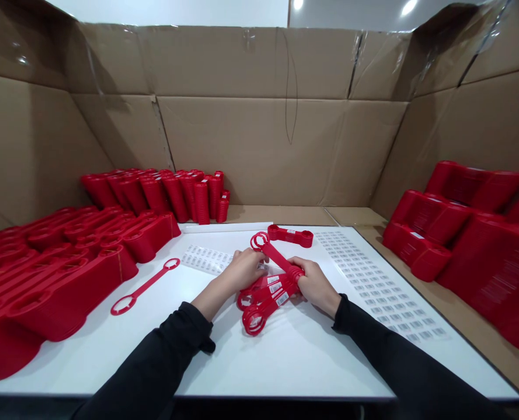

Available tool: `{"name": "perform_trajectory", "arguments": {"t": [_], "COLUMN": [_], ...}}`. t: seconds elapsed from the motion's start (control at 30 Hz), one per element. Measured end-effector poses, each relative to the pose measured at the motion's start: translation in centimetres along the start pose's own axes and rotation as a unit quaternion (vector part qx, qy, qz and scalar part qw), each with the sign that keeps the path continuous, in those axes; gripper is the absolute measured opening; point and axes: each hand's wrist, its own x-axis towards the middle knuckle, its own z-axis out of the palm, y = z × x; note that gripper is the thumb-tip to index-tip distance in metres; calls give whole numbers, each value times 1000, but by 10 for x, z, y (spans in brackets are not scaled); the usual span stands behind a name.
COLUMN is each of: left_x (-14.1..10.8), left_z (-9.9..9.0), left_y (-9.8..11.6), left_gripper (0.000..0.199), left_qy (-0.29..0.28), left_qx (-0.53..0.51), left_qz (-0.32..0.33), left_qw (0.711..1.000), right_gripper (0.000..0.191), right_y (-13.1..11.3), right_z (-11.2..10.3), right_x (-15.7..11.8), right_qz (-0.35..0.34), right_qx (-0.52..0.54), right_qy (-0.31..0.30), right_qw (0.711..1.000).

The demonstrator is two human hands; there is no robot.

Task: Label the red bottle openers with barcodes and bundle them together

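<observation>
A red plastic strap (277,256) with a ring at its far end is held up over the white table (285,367). My right hand (314,286) is closed around its near end. My left hand (244,271) sits beside the strap, fingertips at its edge, and I cannot tell whether it grips. Below both hands lies a small pile of matching red straps (263,303) with white barcode labels. A loose red strap (145,286) lies to the left, and a short red piece (291,235) lies beyond my hands.
Sheets of barcode stickers (204,259) lie beyond my left hand, and a larger sheet (382,286) lies to the right. Stacks of red straps (154,195) rise on the left and far side, with more (452,233) at right. Cardboard walls (259,134) surround the area.
</observation>
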Motion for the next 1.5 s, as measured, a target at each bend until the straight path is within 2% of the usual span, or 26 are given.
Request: {"name": "perform_trajectory", "arguments": {"t": [0.1,0.37,0.7,0.8,0.87,0.97,1.03,1.13,1.3,1.5], "left_x": [0,0,-4,-6,-7,-7,-7,-8,-9,-8], "left_z": [-1,4,-6,-15,-20,-26,-27,-28,-28,-25], "left_y": [2,-1,-3,-1,4,12,16,18,19,16], "left_gripper": [12,13,14,15,16,21,24,26,29,28], "left_qy": [26,42,71,56,45,43,53,64,45,44], "left_qx": [5,41,37,-18,-103,-246,-299,-324,-348,-341], "left_qz": [10,36,60,43,28,7,-3,-18,-37,-11], "left_qw": [1000,998,995,997,993,968,953,944,936,939], "right_gripper": [41,35,29,30,33,39,44,47,47,49], "right_y": [1,6,8,10,8,3,-2,-9,-14,-15], "right_z": [-1,2,2,1,1,1,1,2,2,2], "right_x": [0,5,7,9,8,6,2,-2,-4,-5], "right_qz": [-27,42,45,18,-8,-51,-73,-91,-97,-96], "right_qx": [-11,-13,5,-22,-40,-54,-64,-81,-89,-93], "right_qy": [12,1,7,20,32,50,52,48,48,44], "right_qw": [999,999,999,999,999,996,994,991,990,990]}}
